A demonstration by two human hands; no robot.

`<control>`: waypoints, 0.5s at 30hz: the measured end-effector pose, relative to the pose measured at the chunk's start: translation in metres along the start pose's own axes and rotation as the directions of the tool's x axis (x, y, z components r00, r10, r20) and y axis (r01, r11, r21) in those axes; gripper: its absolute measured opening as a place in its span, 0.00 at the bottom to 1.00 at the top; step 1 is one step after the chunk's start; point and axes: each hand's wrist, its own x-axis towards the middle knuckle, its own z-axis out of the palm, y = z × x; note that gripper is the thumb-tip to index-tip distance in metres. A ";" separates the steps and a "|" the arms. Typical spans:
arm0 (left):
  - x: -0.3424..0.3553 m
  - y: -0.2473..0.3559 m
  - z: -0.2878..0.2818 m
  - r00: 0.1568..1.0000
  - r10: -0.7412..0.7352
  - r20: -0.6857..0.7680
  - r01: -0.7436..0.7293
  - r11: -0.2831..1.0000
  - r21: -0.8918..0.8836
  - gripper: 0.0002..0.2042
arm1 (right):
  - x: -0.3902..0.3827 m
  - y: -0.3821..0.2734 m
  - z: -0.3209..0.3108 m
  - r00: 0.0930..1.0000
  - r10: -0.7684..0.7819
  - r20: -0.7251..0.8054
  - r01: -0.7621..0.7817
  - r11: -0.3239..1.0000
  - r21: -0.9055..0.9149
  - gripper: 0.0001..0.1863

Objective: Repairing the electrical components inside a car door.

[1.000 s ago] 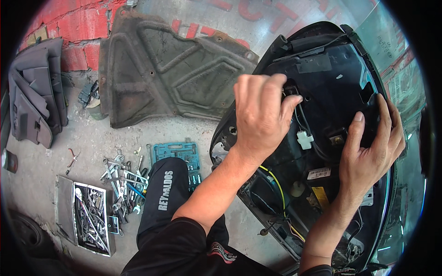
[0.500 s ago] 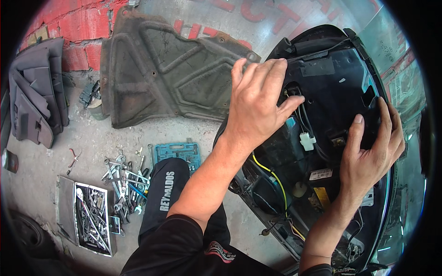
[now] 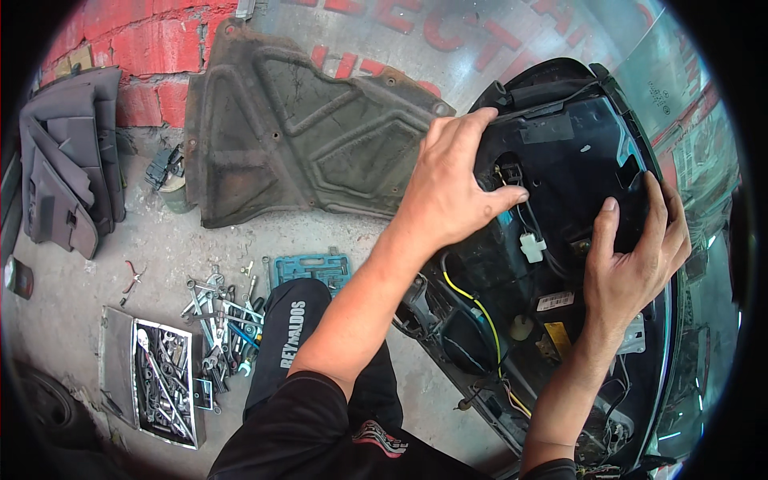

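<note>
In front of me on the right lies a large black car door panel (image 3: 572,172), its inner side bare, with loose wires and a white plastic connector (image 3: 532,248). My left hand (image 3: 456,180) is at its upper left edge, fingers stretched and thumb apart, over a hole with a small black part (image 3: 507,171) in it. At the right edge, by a dark square cutout (image 3: 629,173), my right hand (image 3: 636,260) has its fingers spread. Neither hand visibly grips a loose thing. Whether the fingertips press on the panel is hard to tell.
A dark moulded liner (image 3: 296,136) leans behind. On the floor at left are a metal toolbox (image 3: 198,408), loose wrenches (image 3: 220,320), red-handled pliers (image 3: 133,276) and a teal tool case (image 3: 312,270). Grey trim panels (image 3: 76,160) stand at far left, and glass (image 3: 704,144) borders the right.
The view has shifted slightly. My left thumb and fingers sit a little lower and more spread against the panel; the right hand stays by the cutout, slightly left in the picture.
</note>
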 end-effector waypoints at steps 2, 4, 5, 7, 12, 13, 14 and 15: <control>0.008 -0.010 -0.007 0.978 -0.101 0.180 0.122 0.986 -0.110 0.40 | 0.000 -0.001 0.000 1.000 -0.001 -0.003 0.001 1.000 0.022 0.28; 0.015 -0.010 -0.011 0.968 -0.106 0.226 0.128 0.988 -0.086 0.40 | -0.005 -0.005 0.001 0.998 0.015 -0.061 -0.010 0.997 0.081 0.28; 0.018 -0.010 -0.012 0.957 -0.114 0.267 0.134 0.989 -0.061 0.41 | -0.007 -0.009 -0.001 0.992 0.029 -0.119 -0.012 0.990 0.140 0.29; 0.022 -0.014 -0.015 0.953 -0.057 0.297 0.068 0.997 -0.027 0.42 | -0.021 -0.028 -0.010 0.976 0.031 -0.215 0.038 0.950 0.309 0.23; 0.020 -0.016 -0.013 0.945 -0.033 0.325 0.064 0.994 -0.086 0.44 | -0.070 -0.107 -0.002 0.639 0.249 0.727 -0.768 0.240 0.593 0.29; 0.021 -0.016 -0.013 0.951 -0.029 0.307 0.052 0.996 -0.067 0.44 | -0.070 -0.112 0.009 0.648 0.227 0.727 -0.762 0.192 0.619 0.32; 0.021 -0.017 -0.014 0.953 -0.001 0.302 0.026 0.997 -0.077 0.43 | -0.071 -0.119 0.012 0.652 0.263 0.711 -0.756 0.165 0.633 0.33; 0.021 -0.020 -0.014 0.949 0.008 0.315 0.018 0.997 -0.079 0.43 | -0.070 -0.124 0.014 0.654 0.299 0.695 -0.750 0.140 0.646 0.34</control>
